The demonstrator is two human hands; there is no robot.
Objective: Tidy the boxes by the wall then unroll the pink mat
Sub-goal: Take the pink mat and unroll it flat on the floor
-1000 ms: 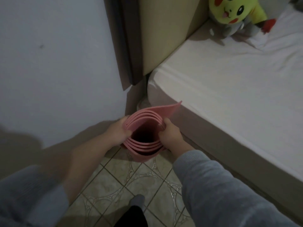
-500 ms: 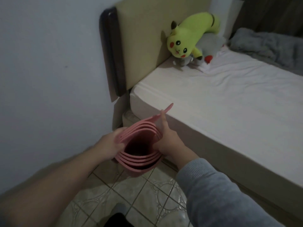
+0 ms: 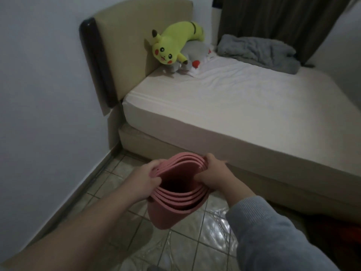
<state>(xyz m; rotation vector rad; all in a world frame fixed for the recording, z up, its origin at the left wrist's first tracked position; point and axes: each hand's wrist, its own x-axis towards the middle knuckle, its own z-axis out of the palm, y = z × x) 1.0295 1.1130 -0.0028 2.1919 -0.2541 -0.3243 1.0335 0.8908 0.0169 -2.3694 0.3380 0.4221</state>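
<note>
The pink mat (image 3: 170,212) is a loose upright roll seen from its top end, with several coiled layers showing. It hangs above the tiled floor in front of me. My left hand (image 3: 144,180) grips the left rim of the roll, thumb inside the coil. My right hand (image 3: 213,177) grips the right rim, fingers curled over the layers. No boxes are in view.
A bed (image 3: 224,118) with a white sheet fills the right, its beige headboard (image 3: 127,45) against the white wall (image 3: 43,94). A yellow plush toy (image 3: 173,44) and a grey blanket (image 3: 257,51) lie on it. Tiled floor (image 3: 195,241) lies below.
The view has lifted and pulled back from the wall corner, showing more of the bed. The mat's loose outer flap no longer sticks out; my right hand now wraps the right rim.
</note>
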